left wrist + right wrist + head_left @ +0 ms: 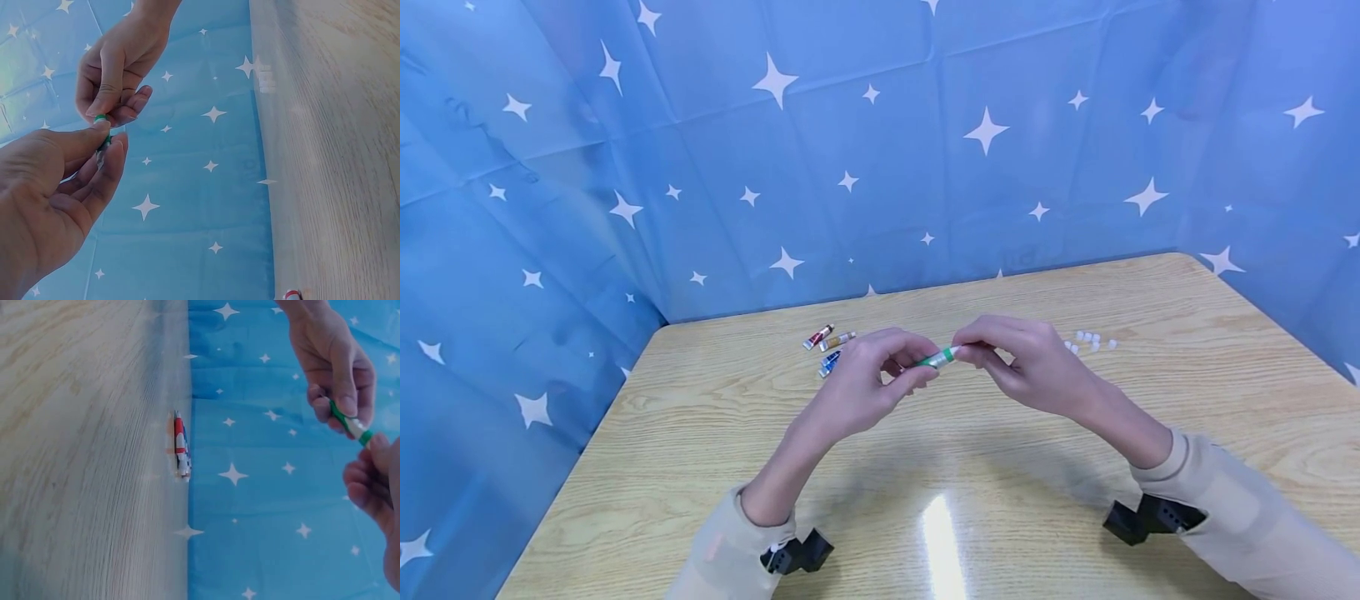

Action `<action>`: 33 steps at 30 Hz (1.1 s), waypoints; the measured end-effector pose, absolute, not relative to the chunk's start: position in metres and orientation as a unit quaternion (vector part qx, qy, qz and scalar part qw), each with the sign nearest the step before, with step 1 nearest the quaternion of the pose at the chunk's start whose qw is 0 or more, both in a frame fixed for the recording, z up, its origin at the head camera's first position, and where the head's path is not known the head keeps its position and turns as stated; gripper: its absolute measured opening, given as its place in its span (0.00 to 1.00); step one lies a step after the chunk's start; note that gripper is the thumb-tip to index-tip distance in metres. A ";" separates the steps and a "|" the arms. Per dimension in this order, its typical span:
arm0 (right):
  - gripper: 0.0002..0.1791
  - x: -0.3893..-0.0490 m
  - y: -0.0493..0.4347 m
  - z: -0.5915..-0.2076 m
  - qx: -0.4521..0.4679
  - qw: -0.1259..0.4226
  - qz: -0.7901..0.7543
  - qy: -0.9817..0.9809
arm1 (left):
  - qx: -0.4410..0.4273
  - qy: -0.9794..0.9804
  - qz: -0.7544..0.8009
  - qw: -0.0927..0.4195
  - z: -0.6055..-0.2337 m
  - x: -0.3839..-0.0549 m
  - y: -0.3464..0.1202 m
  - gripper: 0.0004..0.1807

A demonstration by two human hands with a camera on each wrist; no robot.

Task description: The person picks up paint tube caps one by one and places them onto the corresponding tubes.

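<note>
A small green and white paint tube [938,358] is held in the air above the table, between both hands. My left hand [874,377] pinches its body between thumb and fingers. At the tube's other end, my right hand [1028,360] pinches the tip with thumb and fingertips; whether a cap sits there is hidden by the fingers. In the right wrist view the green and white tube [353,424] slants between the two hands. The left wrist view shows the tube [102,140] mostly covered by the fingers.
Behind my left hand lie a red tube [818,337], an ochre tube [837,341] and blue tubes [830,359]. Several small white caps [1088,337] lie beyond my right hand. A blue star-patterned cloth [880,150] hangs behind the wooden table [700,467].
</note>
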State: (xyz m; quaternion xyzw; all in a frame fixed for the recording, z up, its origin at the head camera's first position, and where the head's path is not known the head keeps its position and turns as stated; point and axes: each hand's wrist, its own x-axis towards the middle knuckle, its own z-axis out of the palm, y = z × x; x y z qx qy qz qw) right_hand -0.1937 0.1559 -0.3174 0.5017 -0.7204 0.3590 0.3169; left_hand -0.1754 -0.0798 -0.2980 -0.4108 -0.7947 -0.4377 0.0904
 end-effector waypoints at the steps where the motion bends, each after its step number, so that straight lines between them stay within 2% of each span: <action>1: 0.14 -0.194 0.156 -0.317 0.501 0.317 0.360 -0.720 | -0.412 -0.795 -0.436 0.094 -0.298 -0.175 -0.080 0.08; 14: 0.15 -0.194 0.155 -0.319 0.495 0.329 0.360 -0.719 | -0.429 -0.796 -0.401 0.146 -0.300 -0.175 -0.076 0.07; 33: 0.14 -0.197 0.154 -0.321 0.487 0.305 0.381 -0.725 | -0.433 -0.795 -0.390 0.170 -0.298 -0.179 -0.083 0.05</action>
